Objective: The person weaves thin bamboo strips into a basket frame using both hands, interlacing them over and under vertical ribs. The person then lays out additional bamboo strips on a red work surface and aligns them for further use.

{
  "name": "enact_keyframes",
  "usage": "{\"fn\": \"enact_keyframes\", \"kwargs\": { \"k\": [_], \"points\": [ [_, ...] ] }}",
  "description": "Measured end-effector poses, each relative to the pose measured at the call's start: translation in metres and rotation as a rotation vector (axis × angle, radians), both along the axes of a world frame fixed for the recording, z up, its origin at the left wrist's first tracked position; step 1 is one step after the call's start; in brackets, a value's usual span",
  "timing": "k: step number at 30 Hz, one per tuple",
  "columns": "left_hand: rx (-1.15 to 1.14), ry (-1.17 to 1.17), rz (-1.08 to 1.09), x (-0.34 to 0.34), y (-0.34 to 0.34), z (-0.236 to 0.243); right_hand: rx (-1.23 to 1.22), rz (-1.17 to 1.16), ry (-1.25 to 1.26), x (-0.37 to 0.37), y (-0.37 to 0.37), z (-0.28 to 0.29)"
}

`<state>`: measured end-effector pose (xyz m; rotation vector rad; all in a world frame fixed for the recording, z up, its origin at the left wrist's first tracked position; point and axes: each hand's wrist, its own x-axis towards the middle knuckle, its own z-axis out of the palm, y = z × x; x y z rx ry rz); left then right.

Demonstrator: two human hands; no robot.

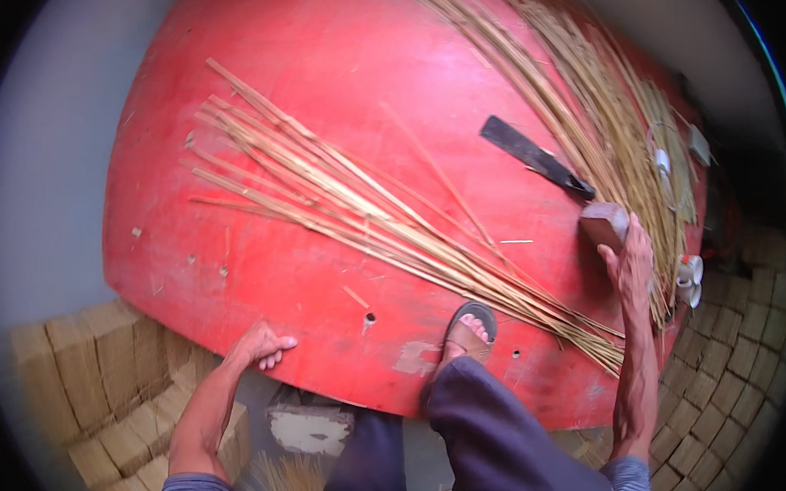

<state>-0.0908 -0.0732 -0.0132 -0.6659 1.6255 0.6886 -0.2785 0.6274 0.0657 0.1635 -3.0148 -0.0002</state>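
Note:
My right hand is closed around a brown block with rounded edges, over the right side of the red board. Just beyond the block lies a long, dark, flat blade, its near end close to it. My left hand rests at the board's near left edge, fingers curled in and thumb out, with nothing visible in it. Between the hands, a loose bundle of thin bamboo strips runs slantwise across the board, fanned at the far left and gathered at the near right.
My sandalled foot stands on the board beside the bundle. More long strips lie along the right edge, with a white cord fitting and white rolls. Stacks of tan blocks stand at left; further blocks at right.

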Motion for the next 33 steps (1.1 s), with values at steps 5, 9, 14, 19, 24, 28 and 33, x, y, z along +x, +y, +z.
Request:
{"fn": "enact_keyframes", "kwargs": {
  "k": [5,9,14,19,24,28,33],
  "points": [
    [0.189,0.100,0.051,-0.022,0.028,0.009,-0.316,0.184,-0.384,0.090,-0.091,-0.046],
    [0.515,0.173,0.478,-0.059,0.126,-0.007,-0.067,0.154,-0.437,0.099,-0.126,-0.056],
    [0.672,0.219,0.722,-0.137,0.229,-0.032,-0.159,0.162,-0.352,0.084,-0.112,-0.076],
    [0.741,0.531,0.794,-0.228,0.285,-0.046,-0.218,0.098,-0.222,0.038,-0.078,-0.087],
    [0.568,0.728,0.621,-0.235,0.301,-0.043,-0.386,0.104,-0.174,0.015,-0.065,-0.096],
    [0.568,0.464,0.505,-0.171,0.289,-0.033,-0.419,0.131,-0.155,0.012,-0.055,-0.094],
    [0.657,0.457,0.530,-0.125,0.285,-0.021,-0.670,0.139,-0.140,0.006,-0.070,-0.045]
  ]
}}
